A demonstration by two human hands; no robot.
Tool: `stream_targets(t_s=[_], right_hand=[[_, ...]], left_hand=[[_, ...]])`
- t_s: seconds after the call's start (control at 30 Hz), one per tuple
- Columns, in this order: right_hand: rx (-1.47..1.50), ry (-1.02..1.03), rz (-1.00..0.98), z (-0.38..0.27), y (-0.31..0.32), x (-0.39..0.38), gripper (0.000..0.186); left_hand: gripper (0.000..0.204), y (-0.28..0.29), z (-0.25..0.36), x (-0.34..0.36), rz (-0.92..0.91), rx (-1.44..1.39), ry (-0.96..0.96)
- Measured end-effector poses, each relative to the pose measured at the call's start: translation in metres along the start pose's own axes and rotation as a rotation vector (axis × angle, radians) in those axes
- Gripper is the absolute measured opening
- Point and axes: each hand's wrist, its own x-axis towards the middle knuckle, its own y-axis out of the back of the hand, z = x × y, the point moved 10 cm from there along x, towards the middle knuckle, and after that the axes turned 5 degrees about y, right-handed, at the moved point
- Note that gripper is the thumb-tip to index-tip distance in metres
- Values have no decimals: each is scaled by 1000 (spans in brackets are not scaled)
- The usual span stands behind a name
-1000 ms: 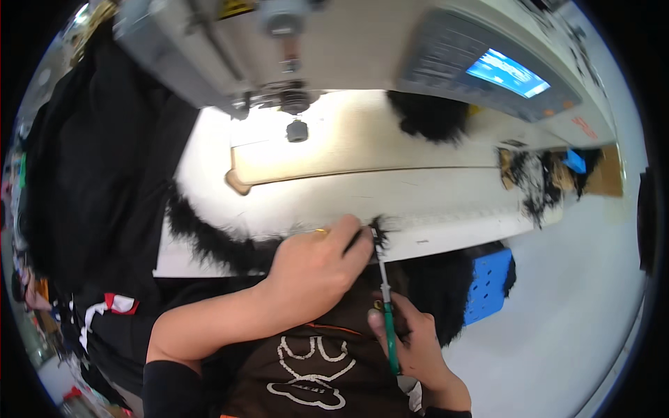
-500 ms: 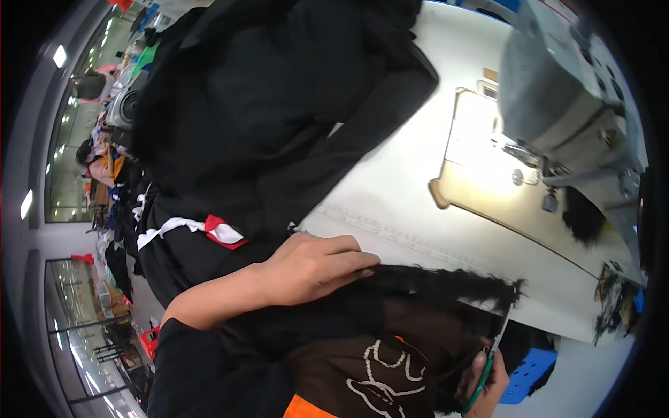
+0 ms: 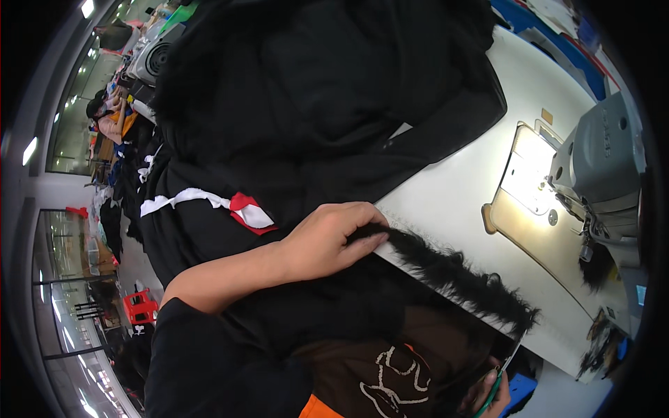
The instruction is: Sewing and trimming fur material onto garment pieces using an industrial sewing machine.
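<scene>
My left hand grips one end of a long black fur strip with its thumb and fingers curled round it. The strip runs down to the right along the front edge of the white table. In my right hand, at the lower right and partly hidden, are green-handled scissors, their blades at the strip's right end. Under my left forearm and behind it lies black fabric, with a white and red piece on it.
A sewing machine stands at the right, with fur scraps near it. A blue plastic piece sits below the table edge. At the far left are a seated co-worker, heaps of cloth and a red stool.
The view has swung left from the sewing machine. My left hand has moved away from the scissors, and a length of fur strip now stretches between it and the blades.
</scene>
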Motion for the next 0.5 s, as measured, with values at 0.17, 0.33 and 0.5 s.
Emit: stream_targets(t_s=[0.17,0.33,0.5], right_hand=[[29,-43,17,-4,-1,-1,61],[2,-5,47,2,3,1,61],[-19,9,45,-8,-1,0,62]], left_hand=[[18,2,-1,1,32,19,12],[20,4,-12,2,-9,-85,310],[22,5,-6,4,45,89,55]])
